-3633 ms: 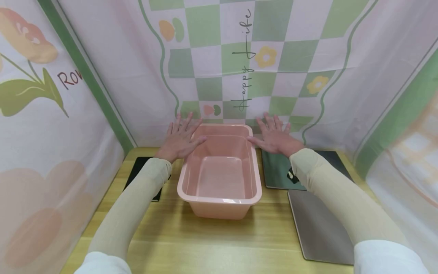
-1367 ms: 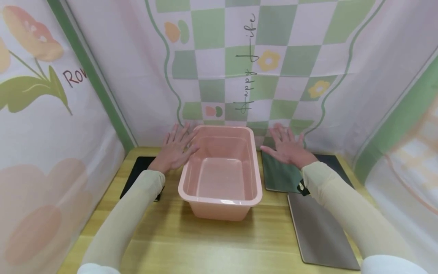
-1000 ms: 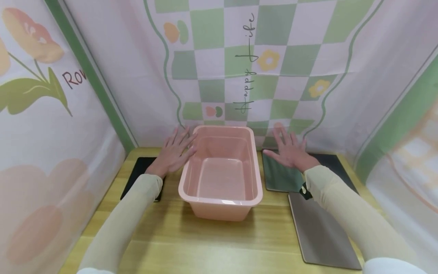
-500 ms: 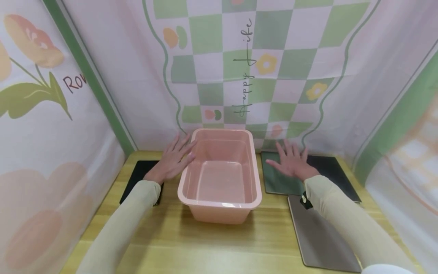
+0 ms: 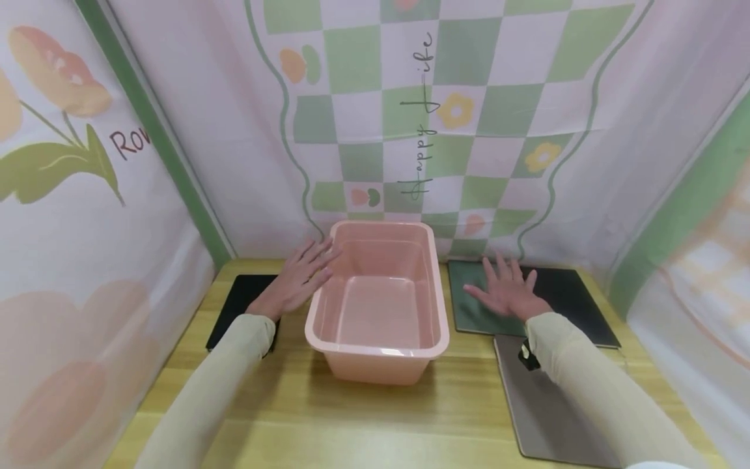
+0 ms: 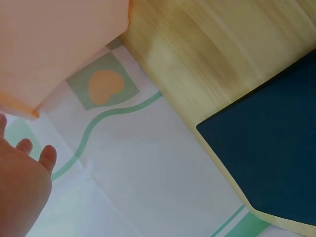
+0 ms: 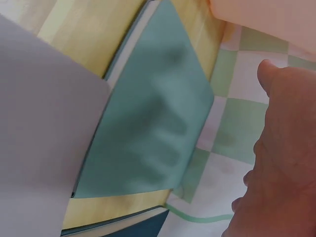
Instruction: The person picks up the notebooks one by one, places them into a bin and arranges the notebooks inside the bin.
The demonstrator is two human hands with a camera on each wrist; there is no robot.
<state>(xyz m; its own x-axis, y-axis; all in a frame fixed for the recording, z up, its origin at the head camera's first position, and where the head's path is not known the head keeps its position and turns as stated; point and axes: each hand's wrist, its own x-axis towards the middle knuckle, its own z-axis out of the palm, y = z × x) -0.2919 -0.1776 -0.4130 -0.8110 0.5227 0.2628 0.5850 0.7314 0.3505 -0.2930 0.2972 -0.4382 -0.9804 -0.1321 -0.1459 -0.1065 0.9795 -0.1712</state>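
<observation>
A pink plastic basin stands in the middle of the wooden table, with nothing visible inside. My left hand is at the basin's left rim with its fingers straight; whether it touches the rim I cannot tell. In the left wrist view, part of that hand shows at the lower left. Above a green notebook my right hand hovers with fingers spread, holding nothing. Its shadow falls on the green cover in the right wrist view, where the hand shows at the right.
A black notebook lies left of the basin, partly under the left forearm. On the right, a dark notebook lies beside the green one, and a grey-brown notebook lies nearer. A patterned curtain hangs behind the wooden table.
Both hands have drawn back from the curtain toward me. The right hand has moved outward to the right, away from the basin; the left shifted slightly left. The basin and notebooks have stayed put.
</observation>
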